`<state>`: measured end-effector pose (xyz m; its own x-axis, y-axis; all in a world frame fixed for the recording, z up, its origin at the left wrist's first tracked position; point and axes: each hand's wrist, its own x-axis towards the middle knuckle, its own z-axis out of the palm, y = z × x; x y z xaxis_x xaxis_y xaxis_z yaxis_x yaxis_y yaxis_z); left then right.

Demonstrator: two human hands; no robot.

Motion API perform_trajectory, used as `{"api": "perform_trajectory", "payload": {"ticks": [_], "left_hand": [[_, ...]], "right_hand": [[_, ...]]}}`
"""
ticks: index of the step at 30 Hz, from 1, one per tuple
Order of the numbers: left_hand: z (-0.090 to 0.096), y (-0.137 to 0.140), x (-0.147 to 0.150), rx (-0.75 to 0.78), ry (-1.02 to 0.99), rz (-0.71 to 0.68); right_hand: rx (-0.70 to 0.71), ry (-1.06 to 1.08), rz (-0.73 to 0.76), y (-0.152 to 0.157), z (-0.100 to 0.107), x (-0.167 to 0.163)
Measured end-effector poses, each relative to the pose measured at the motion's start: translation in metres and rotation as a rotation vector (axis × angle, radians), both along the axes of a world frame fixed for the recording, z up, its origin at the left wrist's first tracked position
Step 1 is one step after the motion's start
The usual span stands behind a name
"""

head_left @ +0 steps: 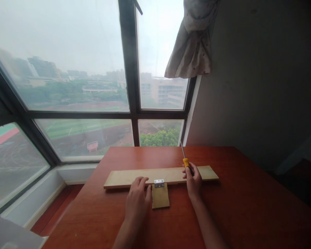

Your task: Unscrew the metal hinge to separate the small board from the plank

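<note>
Leftmost, long wooden board [134, 176] was laid flat across red table [248, 207], near window side. Left hand [138, 199] was pressed palm-down on board's near edge, fingers loosely spread, nothing pinched. Metal hinge [159, 183] was seen just beside it, joining board to small wooden piece [160, 197]. Right hand [193, 180] was closed around yellow-handled screwdriver [186, 162], shaft tilted away toward window.
</note>
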<state>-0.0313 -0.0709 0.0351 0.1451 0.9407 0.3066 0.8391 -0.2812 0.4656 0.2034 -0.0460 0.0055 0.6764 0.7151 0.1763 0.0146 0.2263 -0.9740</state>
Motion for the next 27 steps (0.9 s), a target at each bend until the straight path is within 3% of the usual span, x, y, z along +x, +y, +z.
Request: {"api": "perform_trajectory", "payload": {"ticks": [4,12,16,22,27], "left_hand": [[-0.009,-0.017,0.012,-0.171,-0.078,-0.012],[-0.024,-0.022,0.014,-0.19,-0.085,-0.065],[-0.024,-0.021,0.01,-0.21,-0.117,-0.092],[-0.024,-0.02,0.01,-0.24,-0.153,-0.094],[-0.025,-0.021,0.01,-0.219,-0.161,-0.093]], "right_hand": [[-0.003,0.056,0.069,-0.008,0.001,0.001],[-0.141,-0.021,0.376,-0.049,0.008,-0.003],[-0.208,-0.276,0.425,-0.066,0.031,0.004],[-0.185,-0.584,0.524,-0.087,0.079,0.016],[-0.219,-0.668,0.494,-0.1,0.098,0.023]]}}
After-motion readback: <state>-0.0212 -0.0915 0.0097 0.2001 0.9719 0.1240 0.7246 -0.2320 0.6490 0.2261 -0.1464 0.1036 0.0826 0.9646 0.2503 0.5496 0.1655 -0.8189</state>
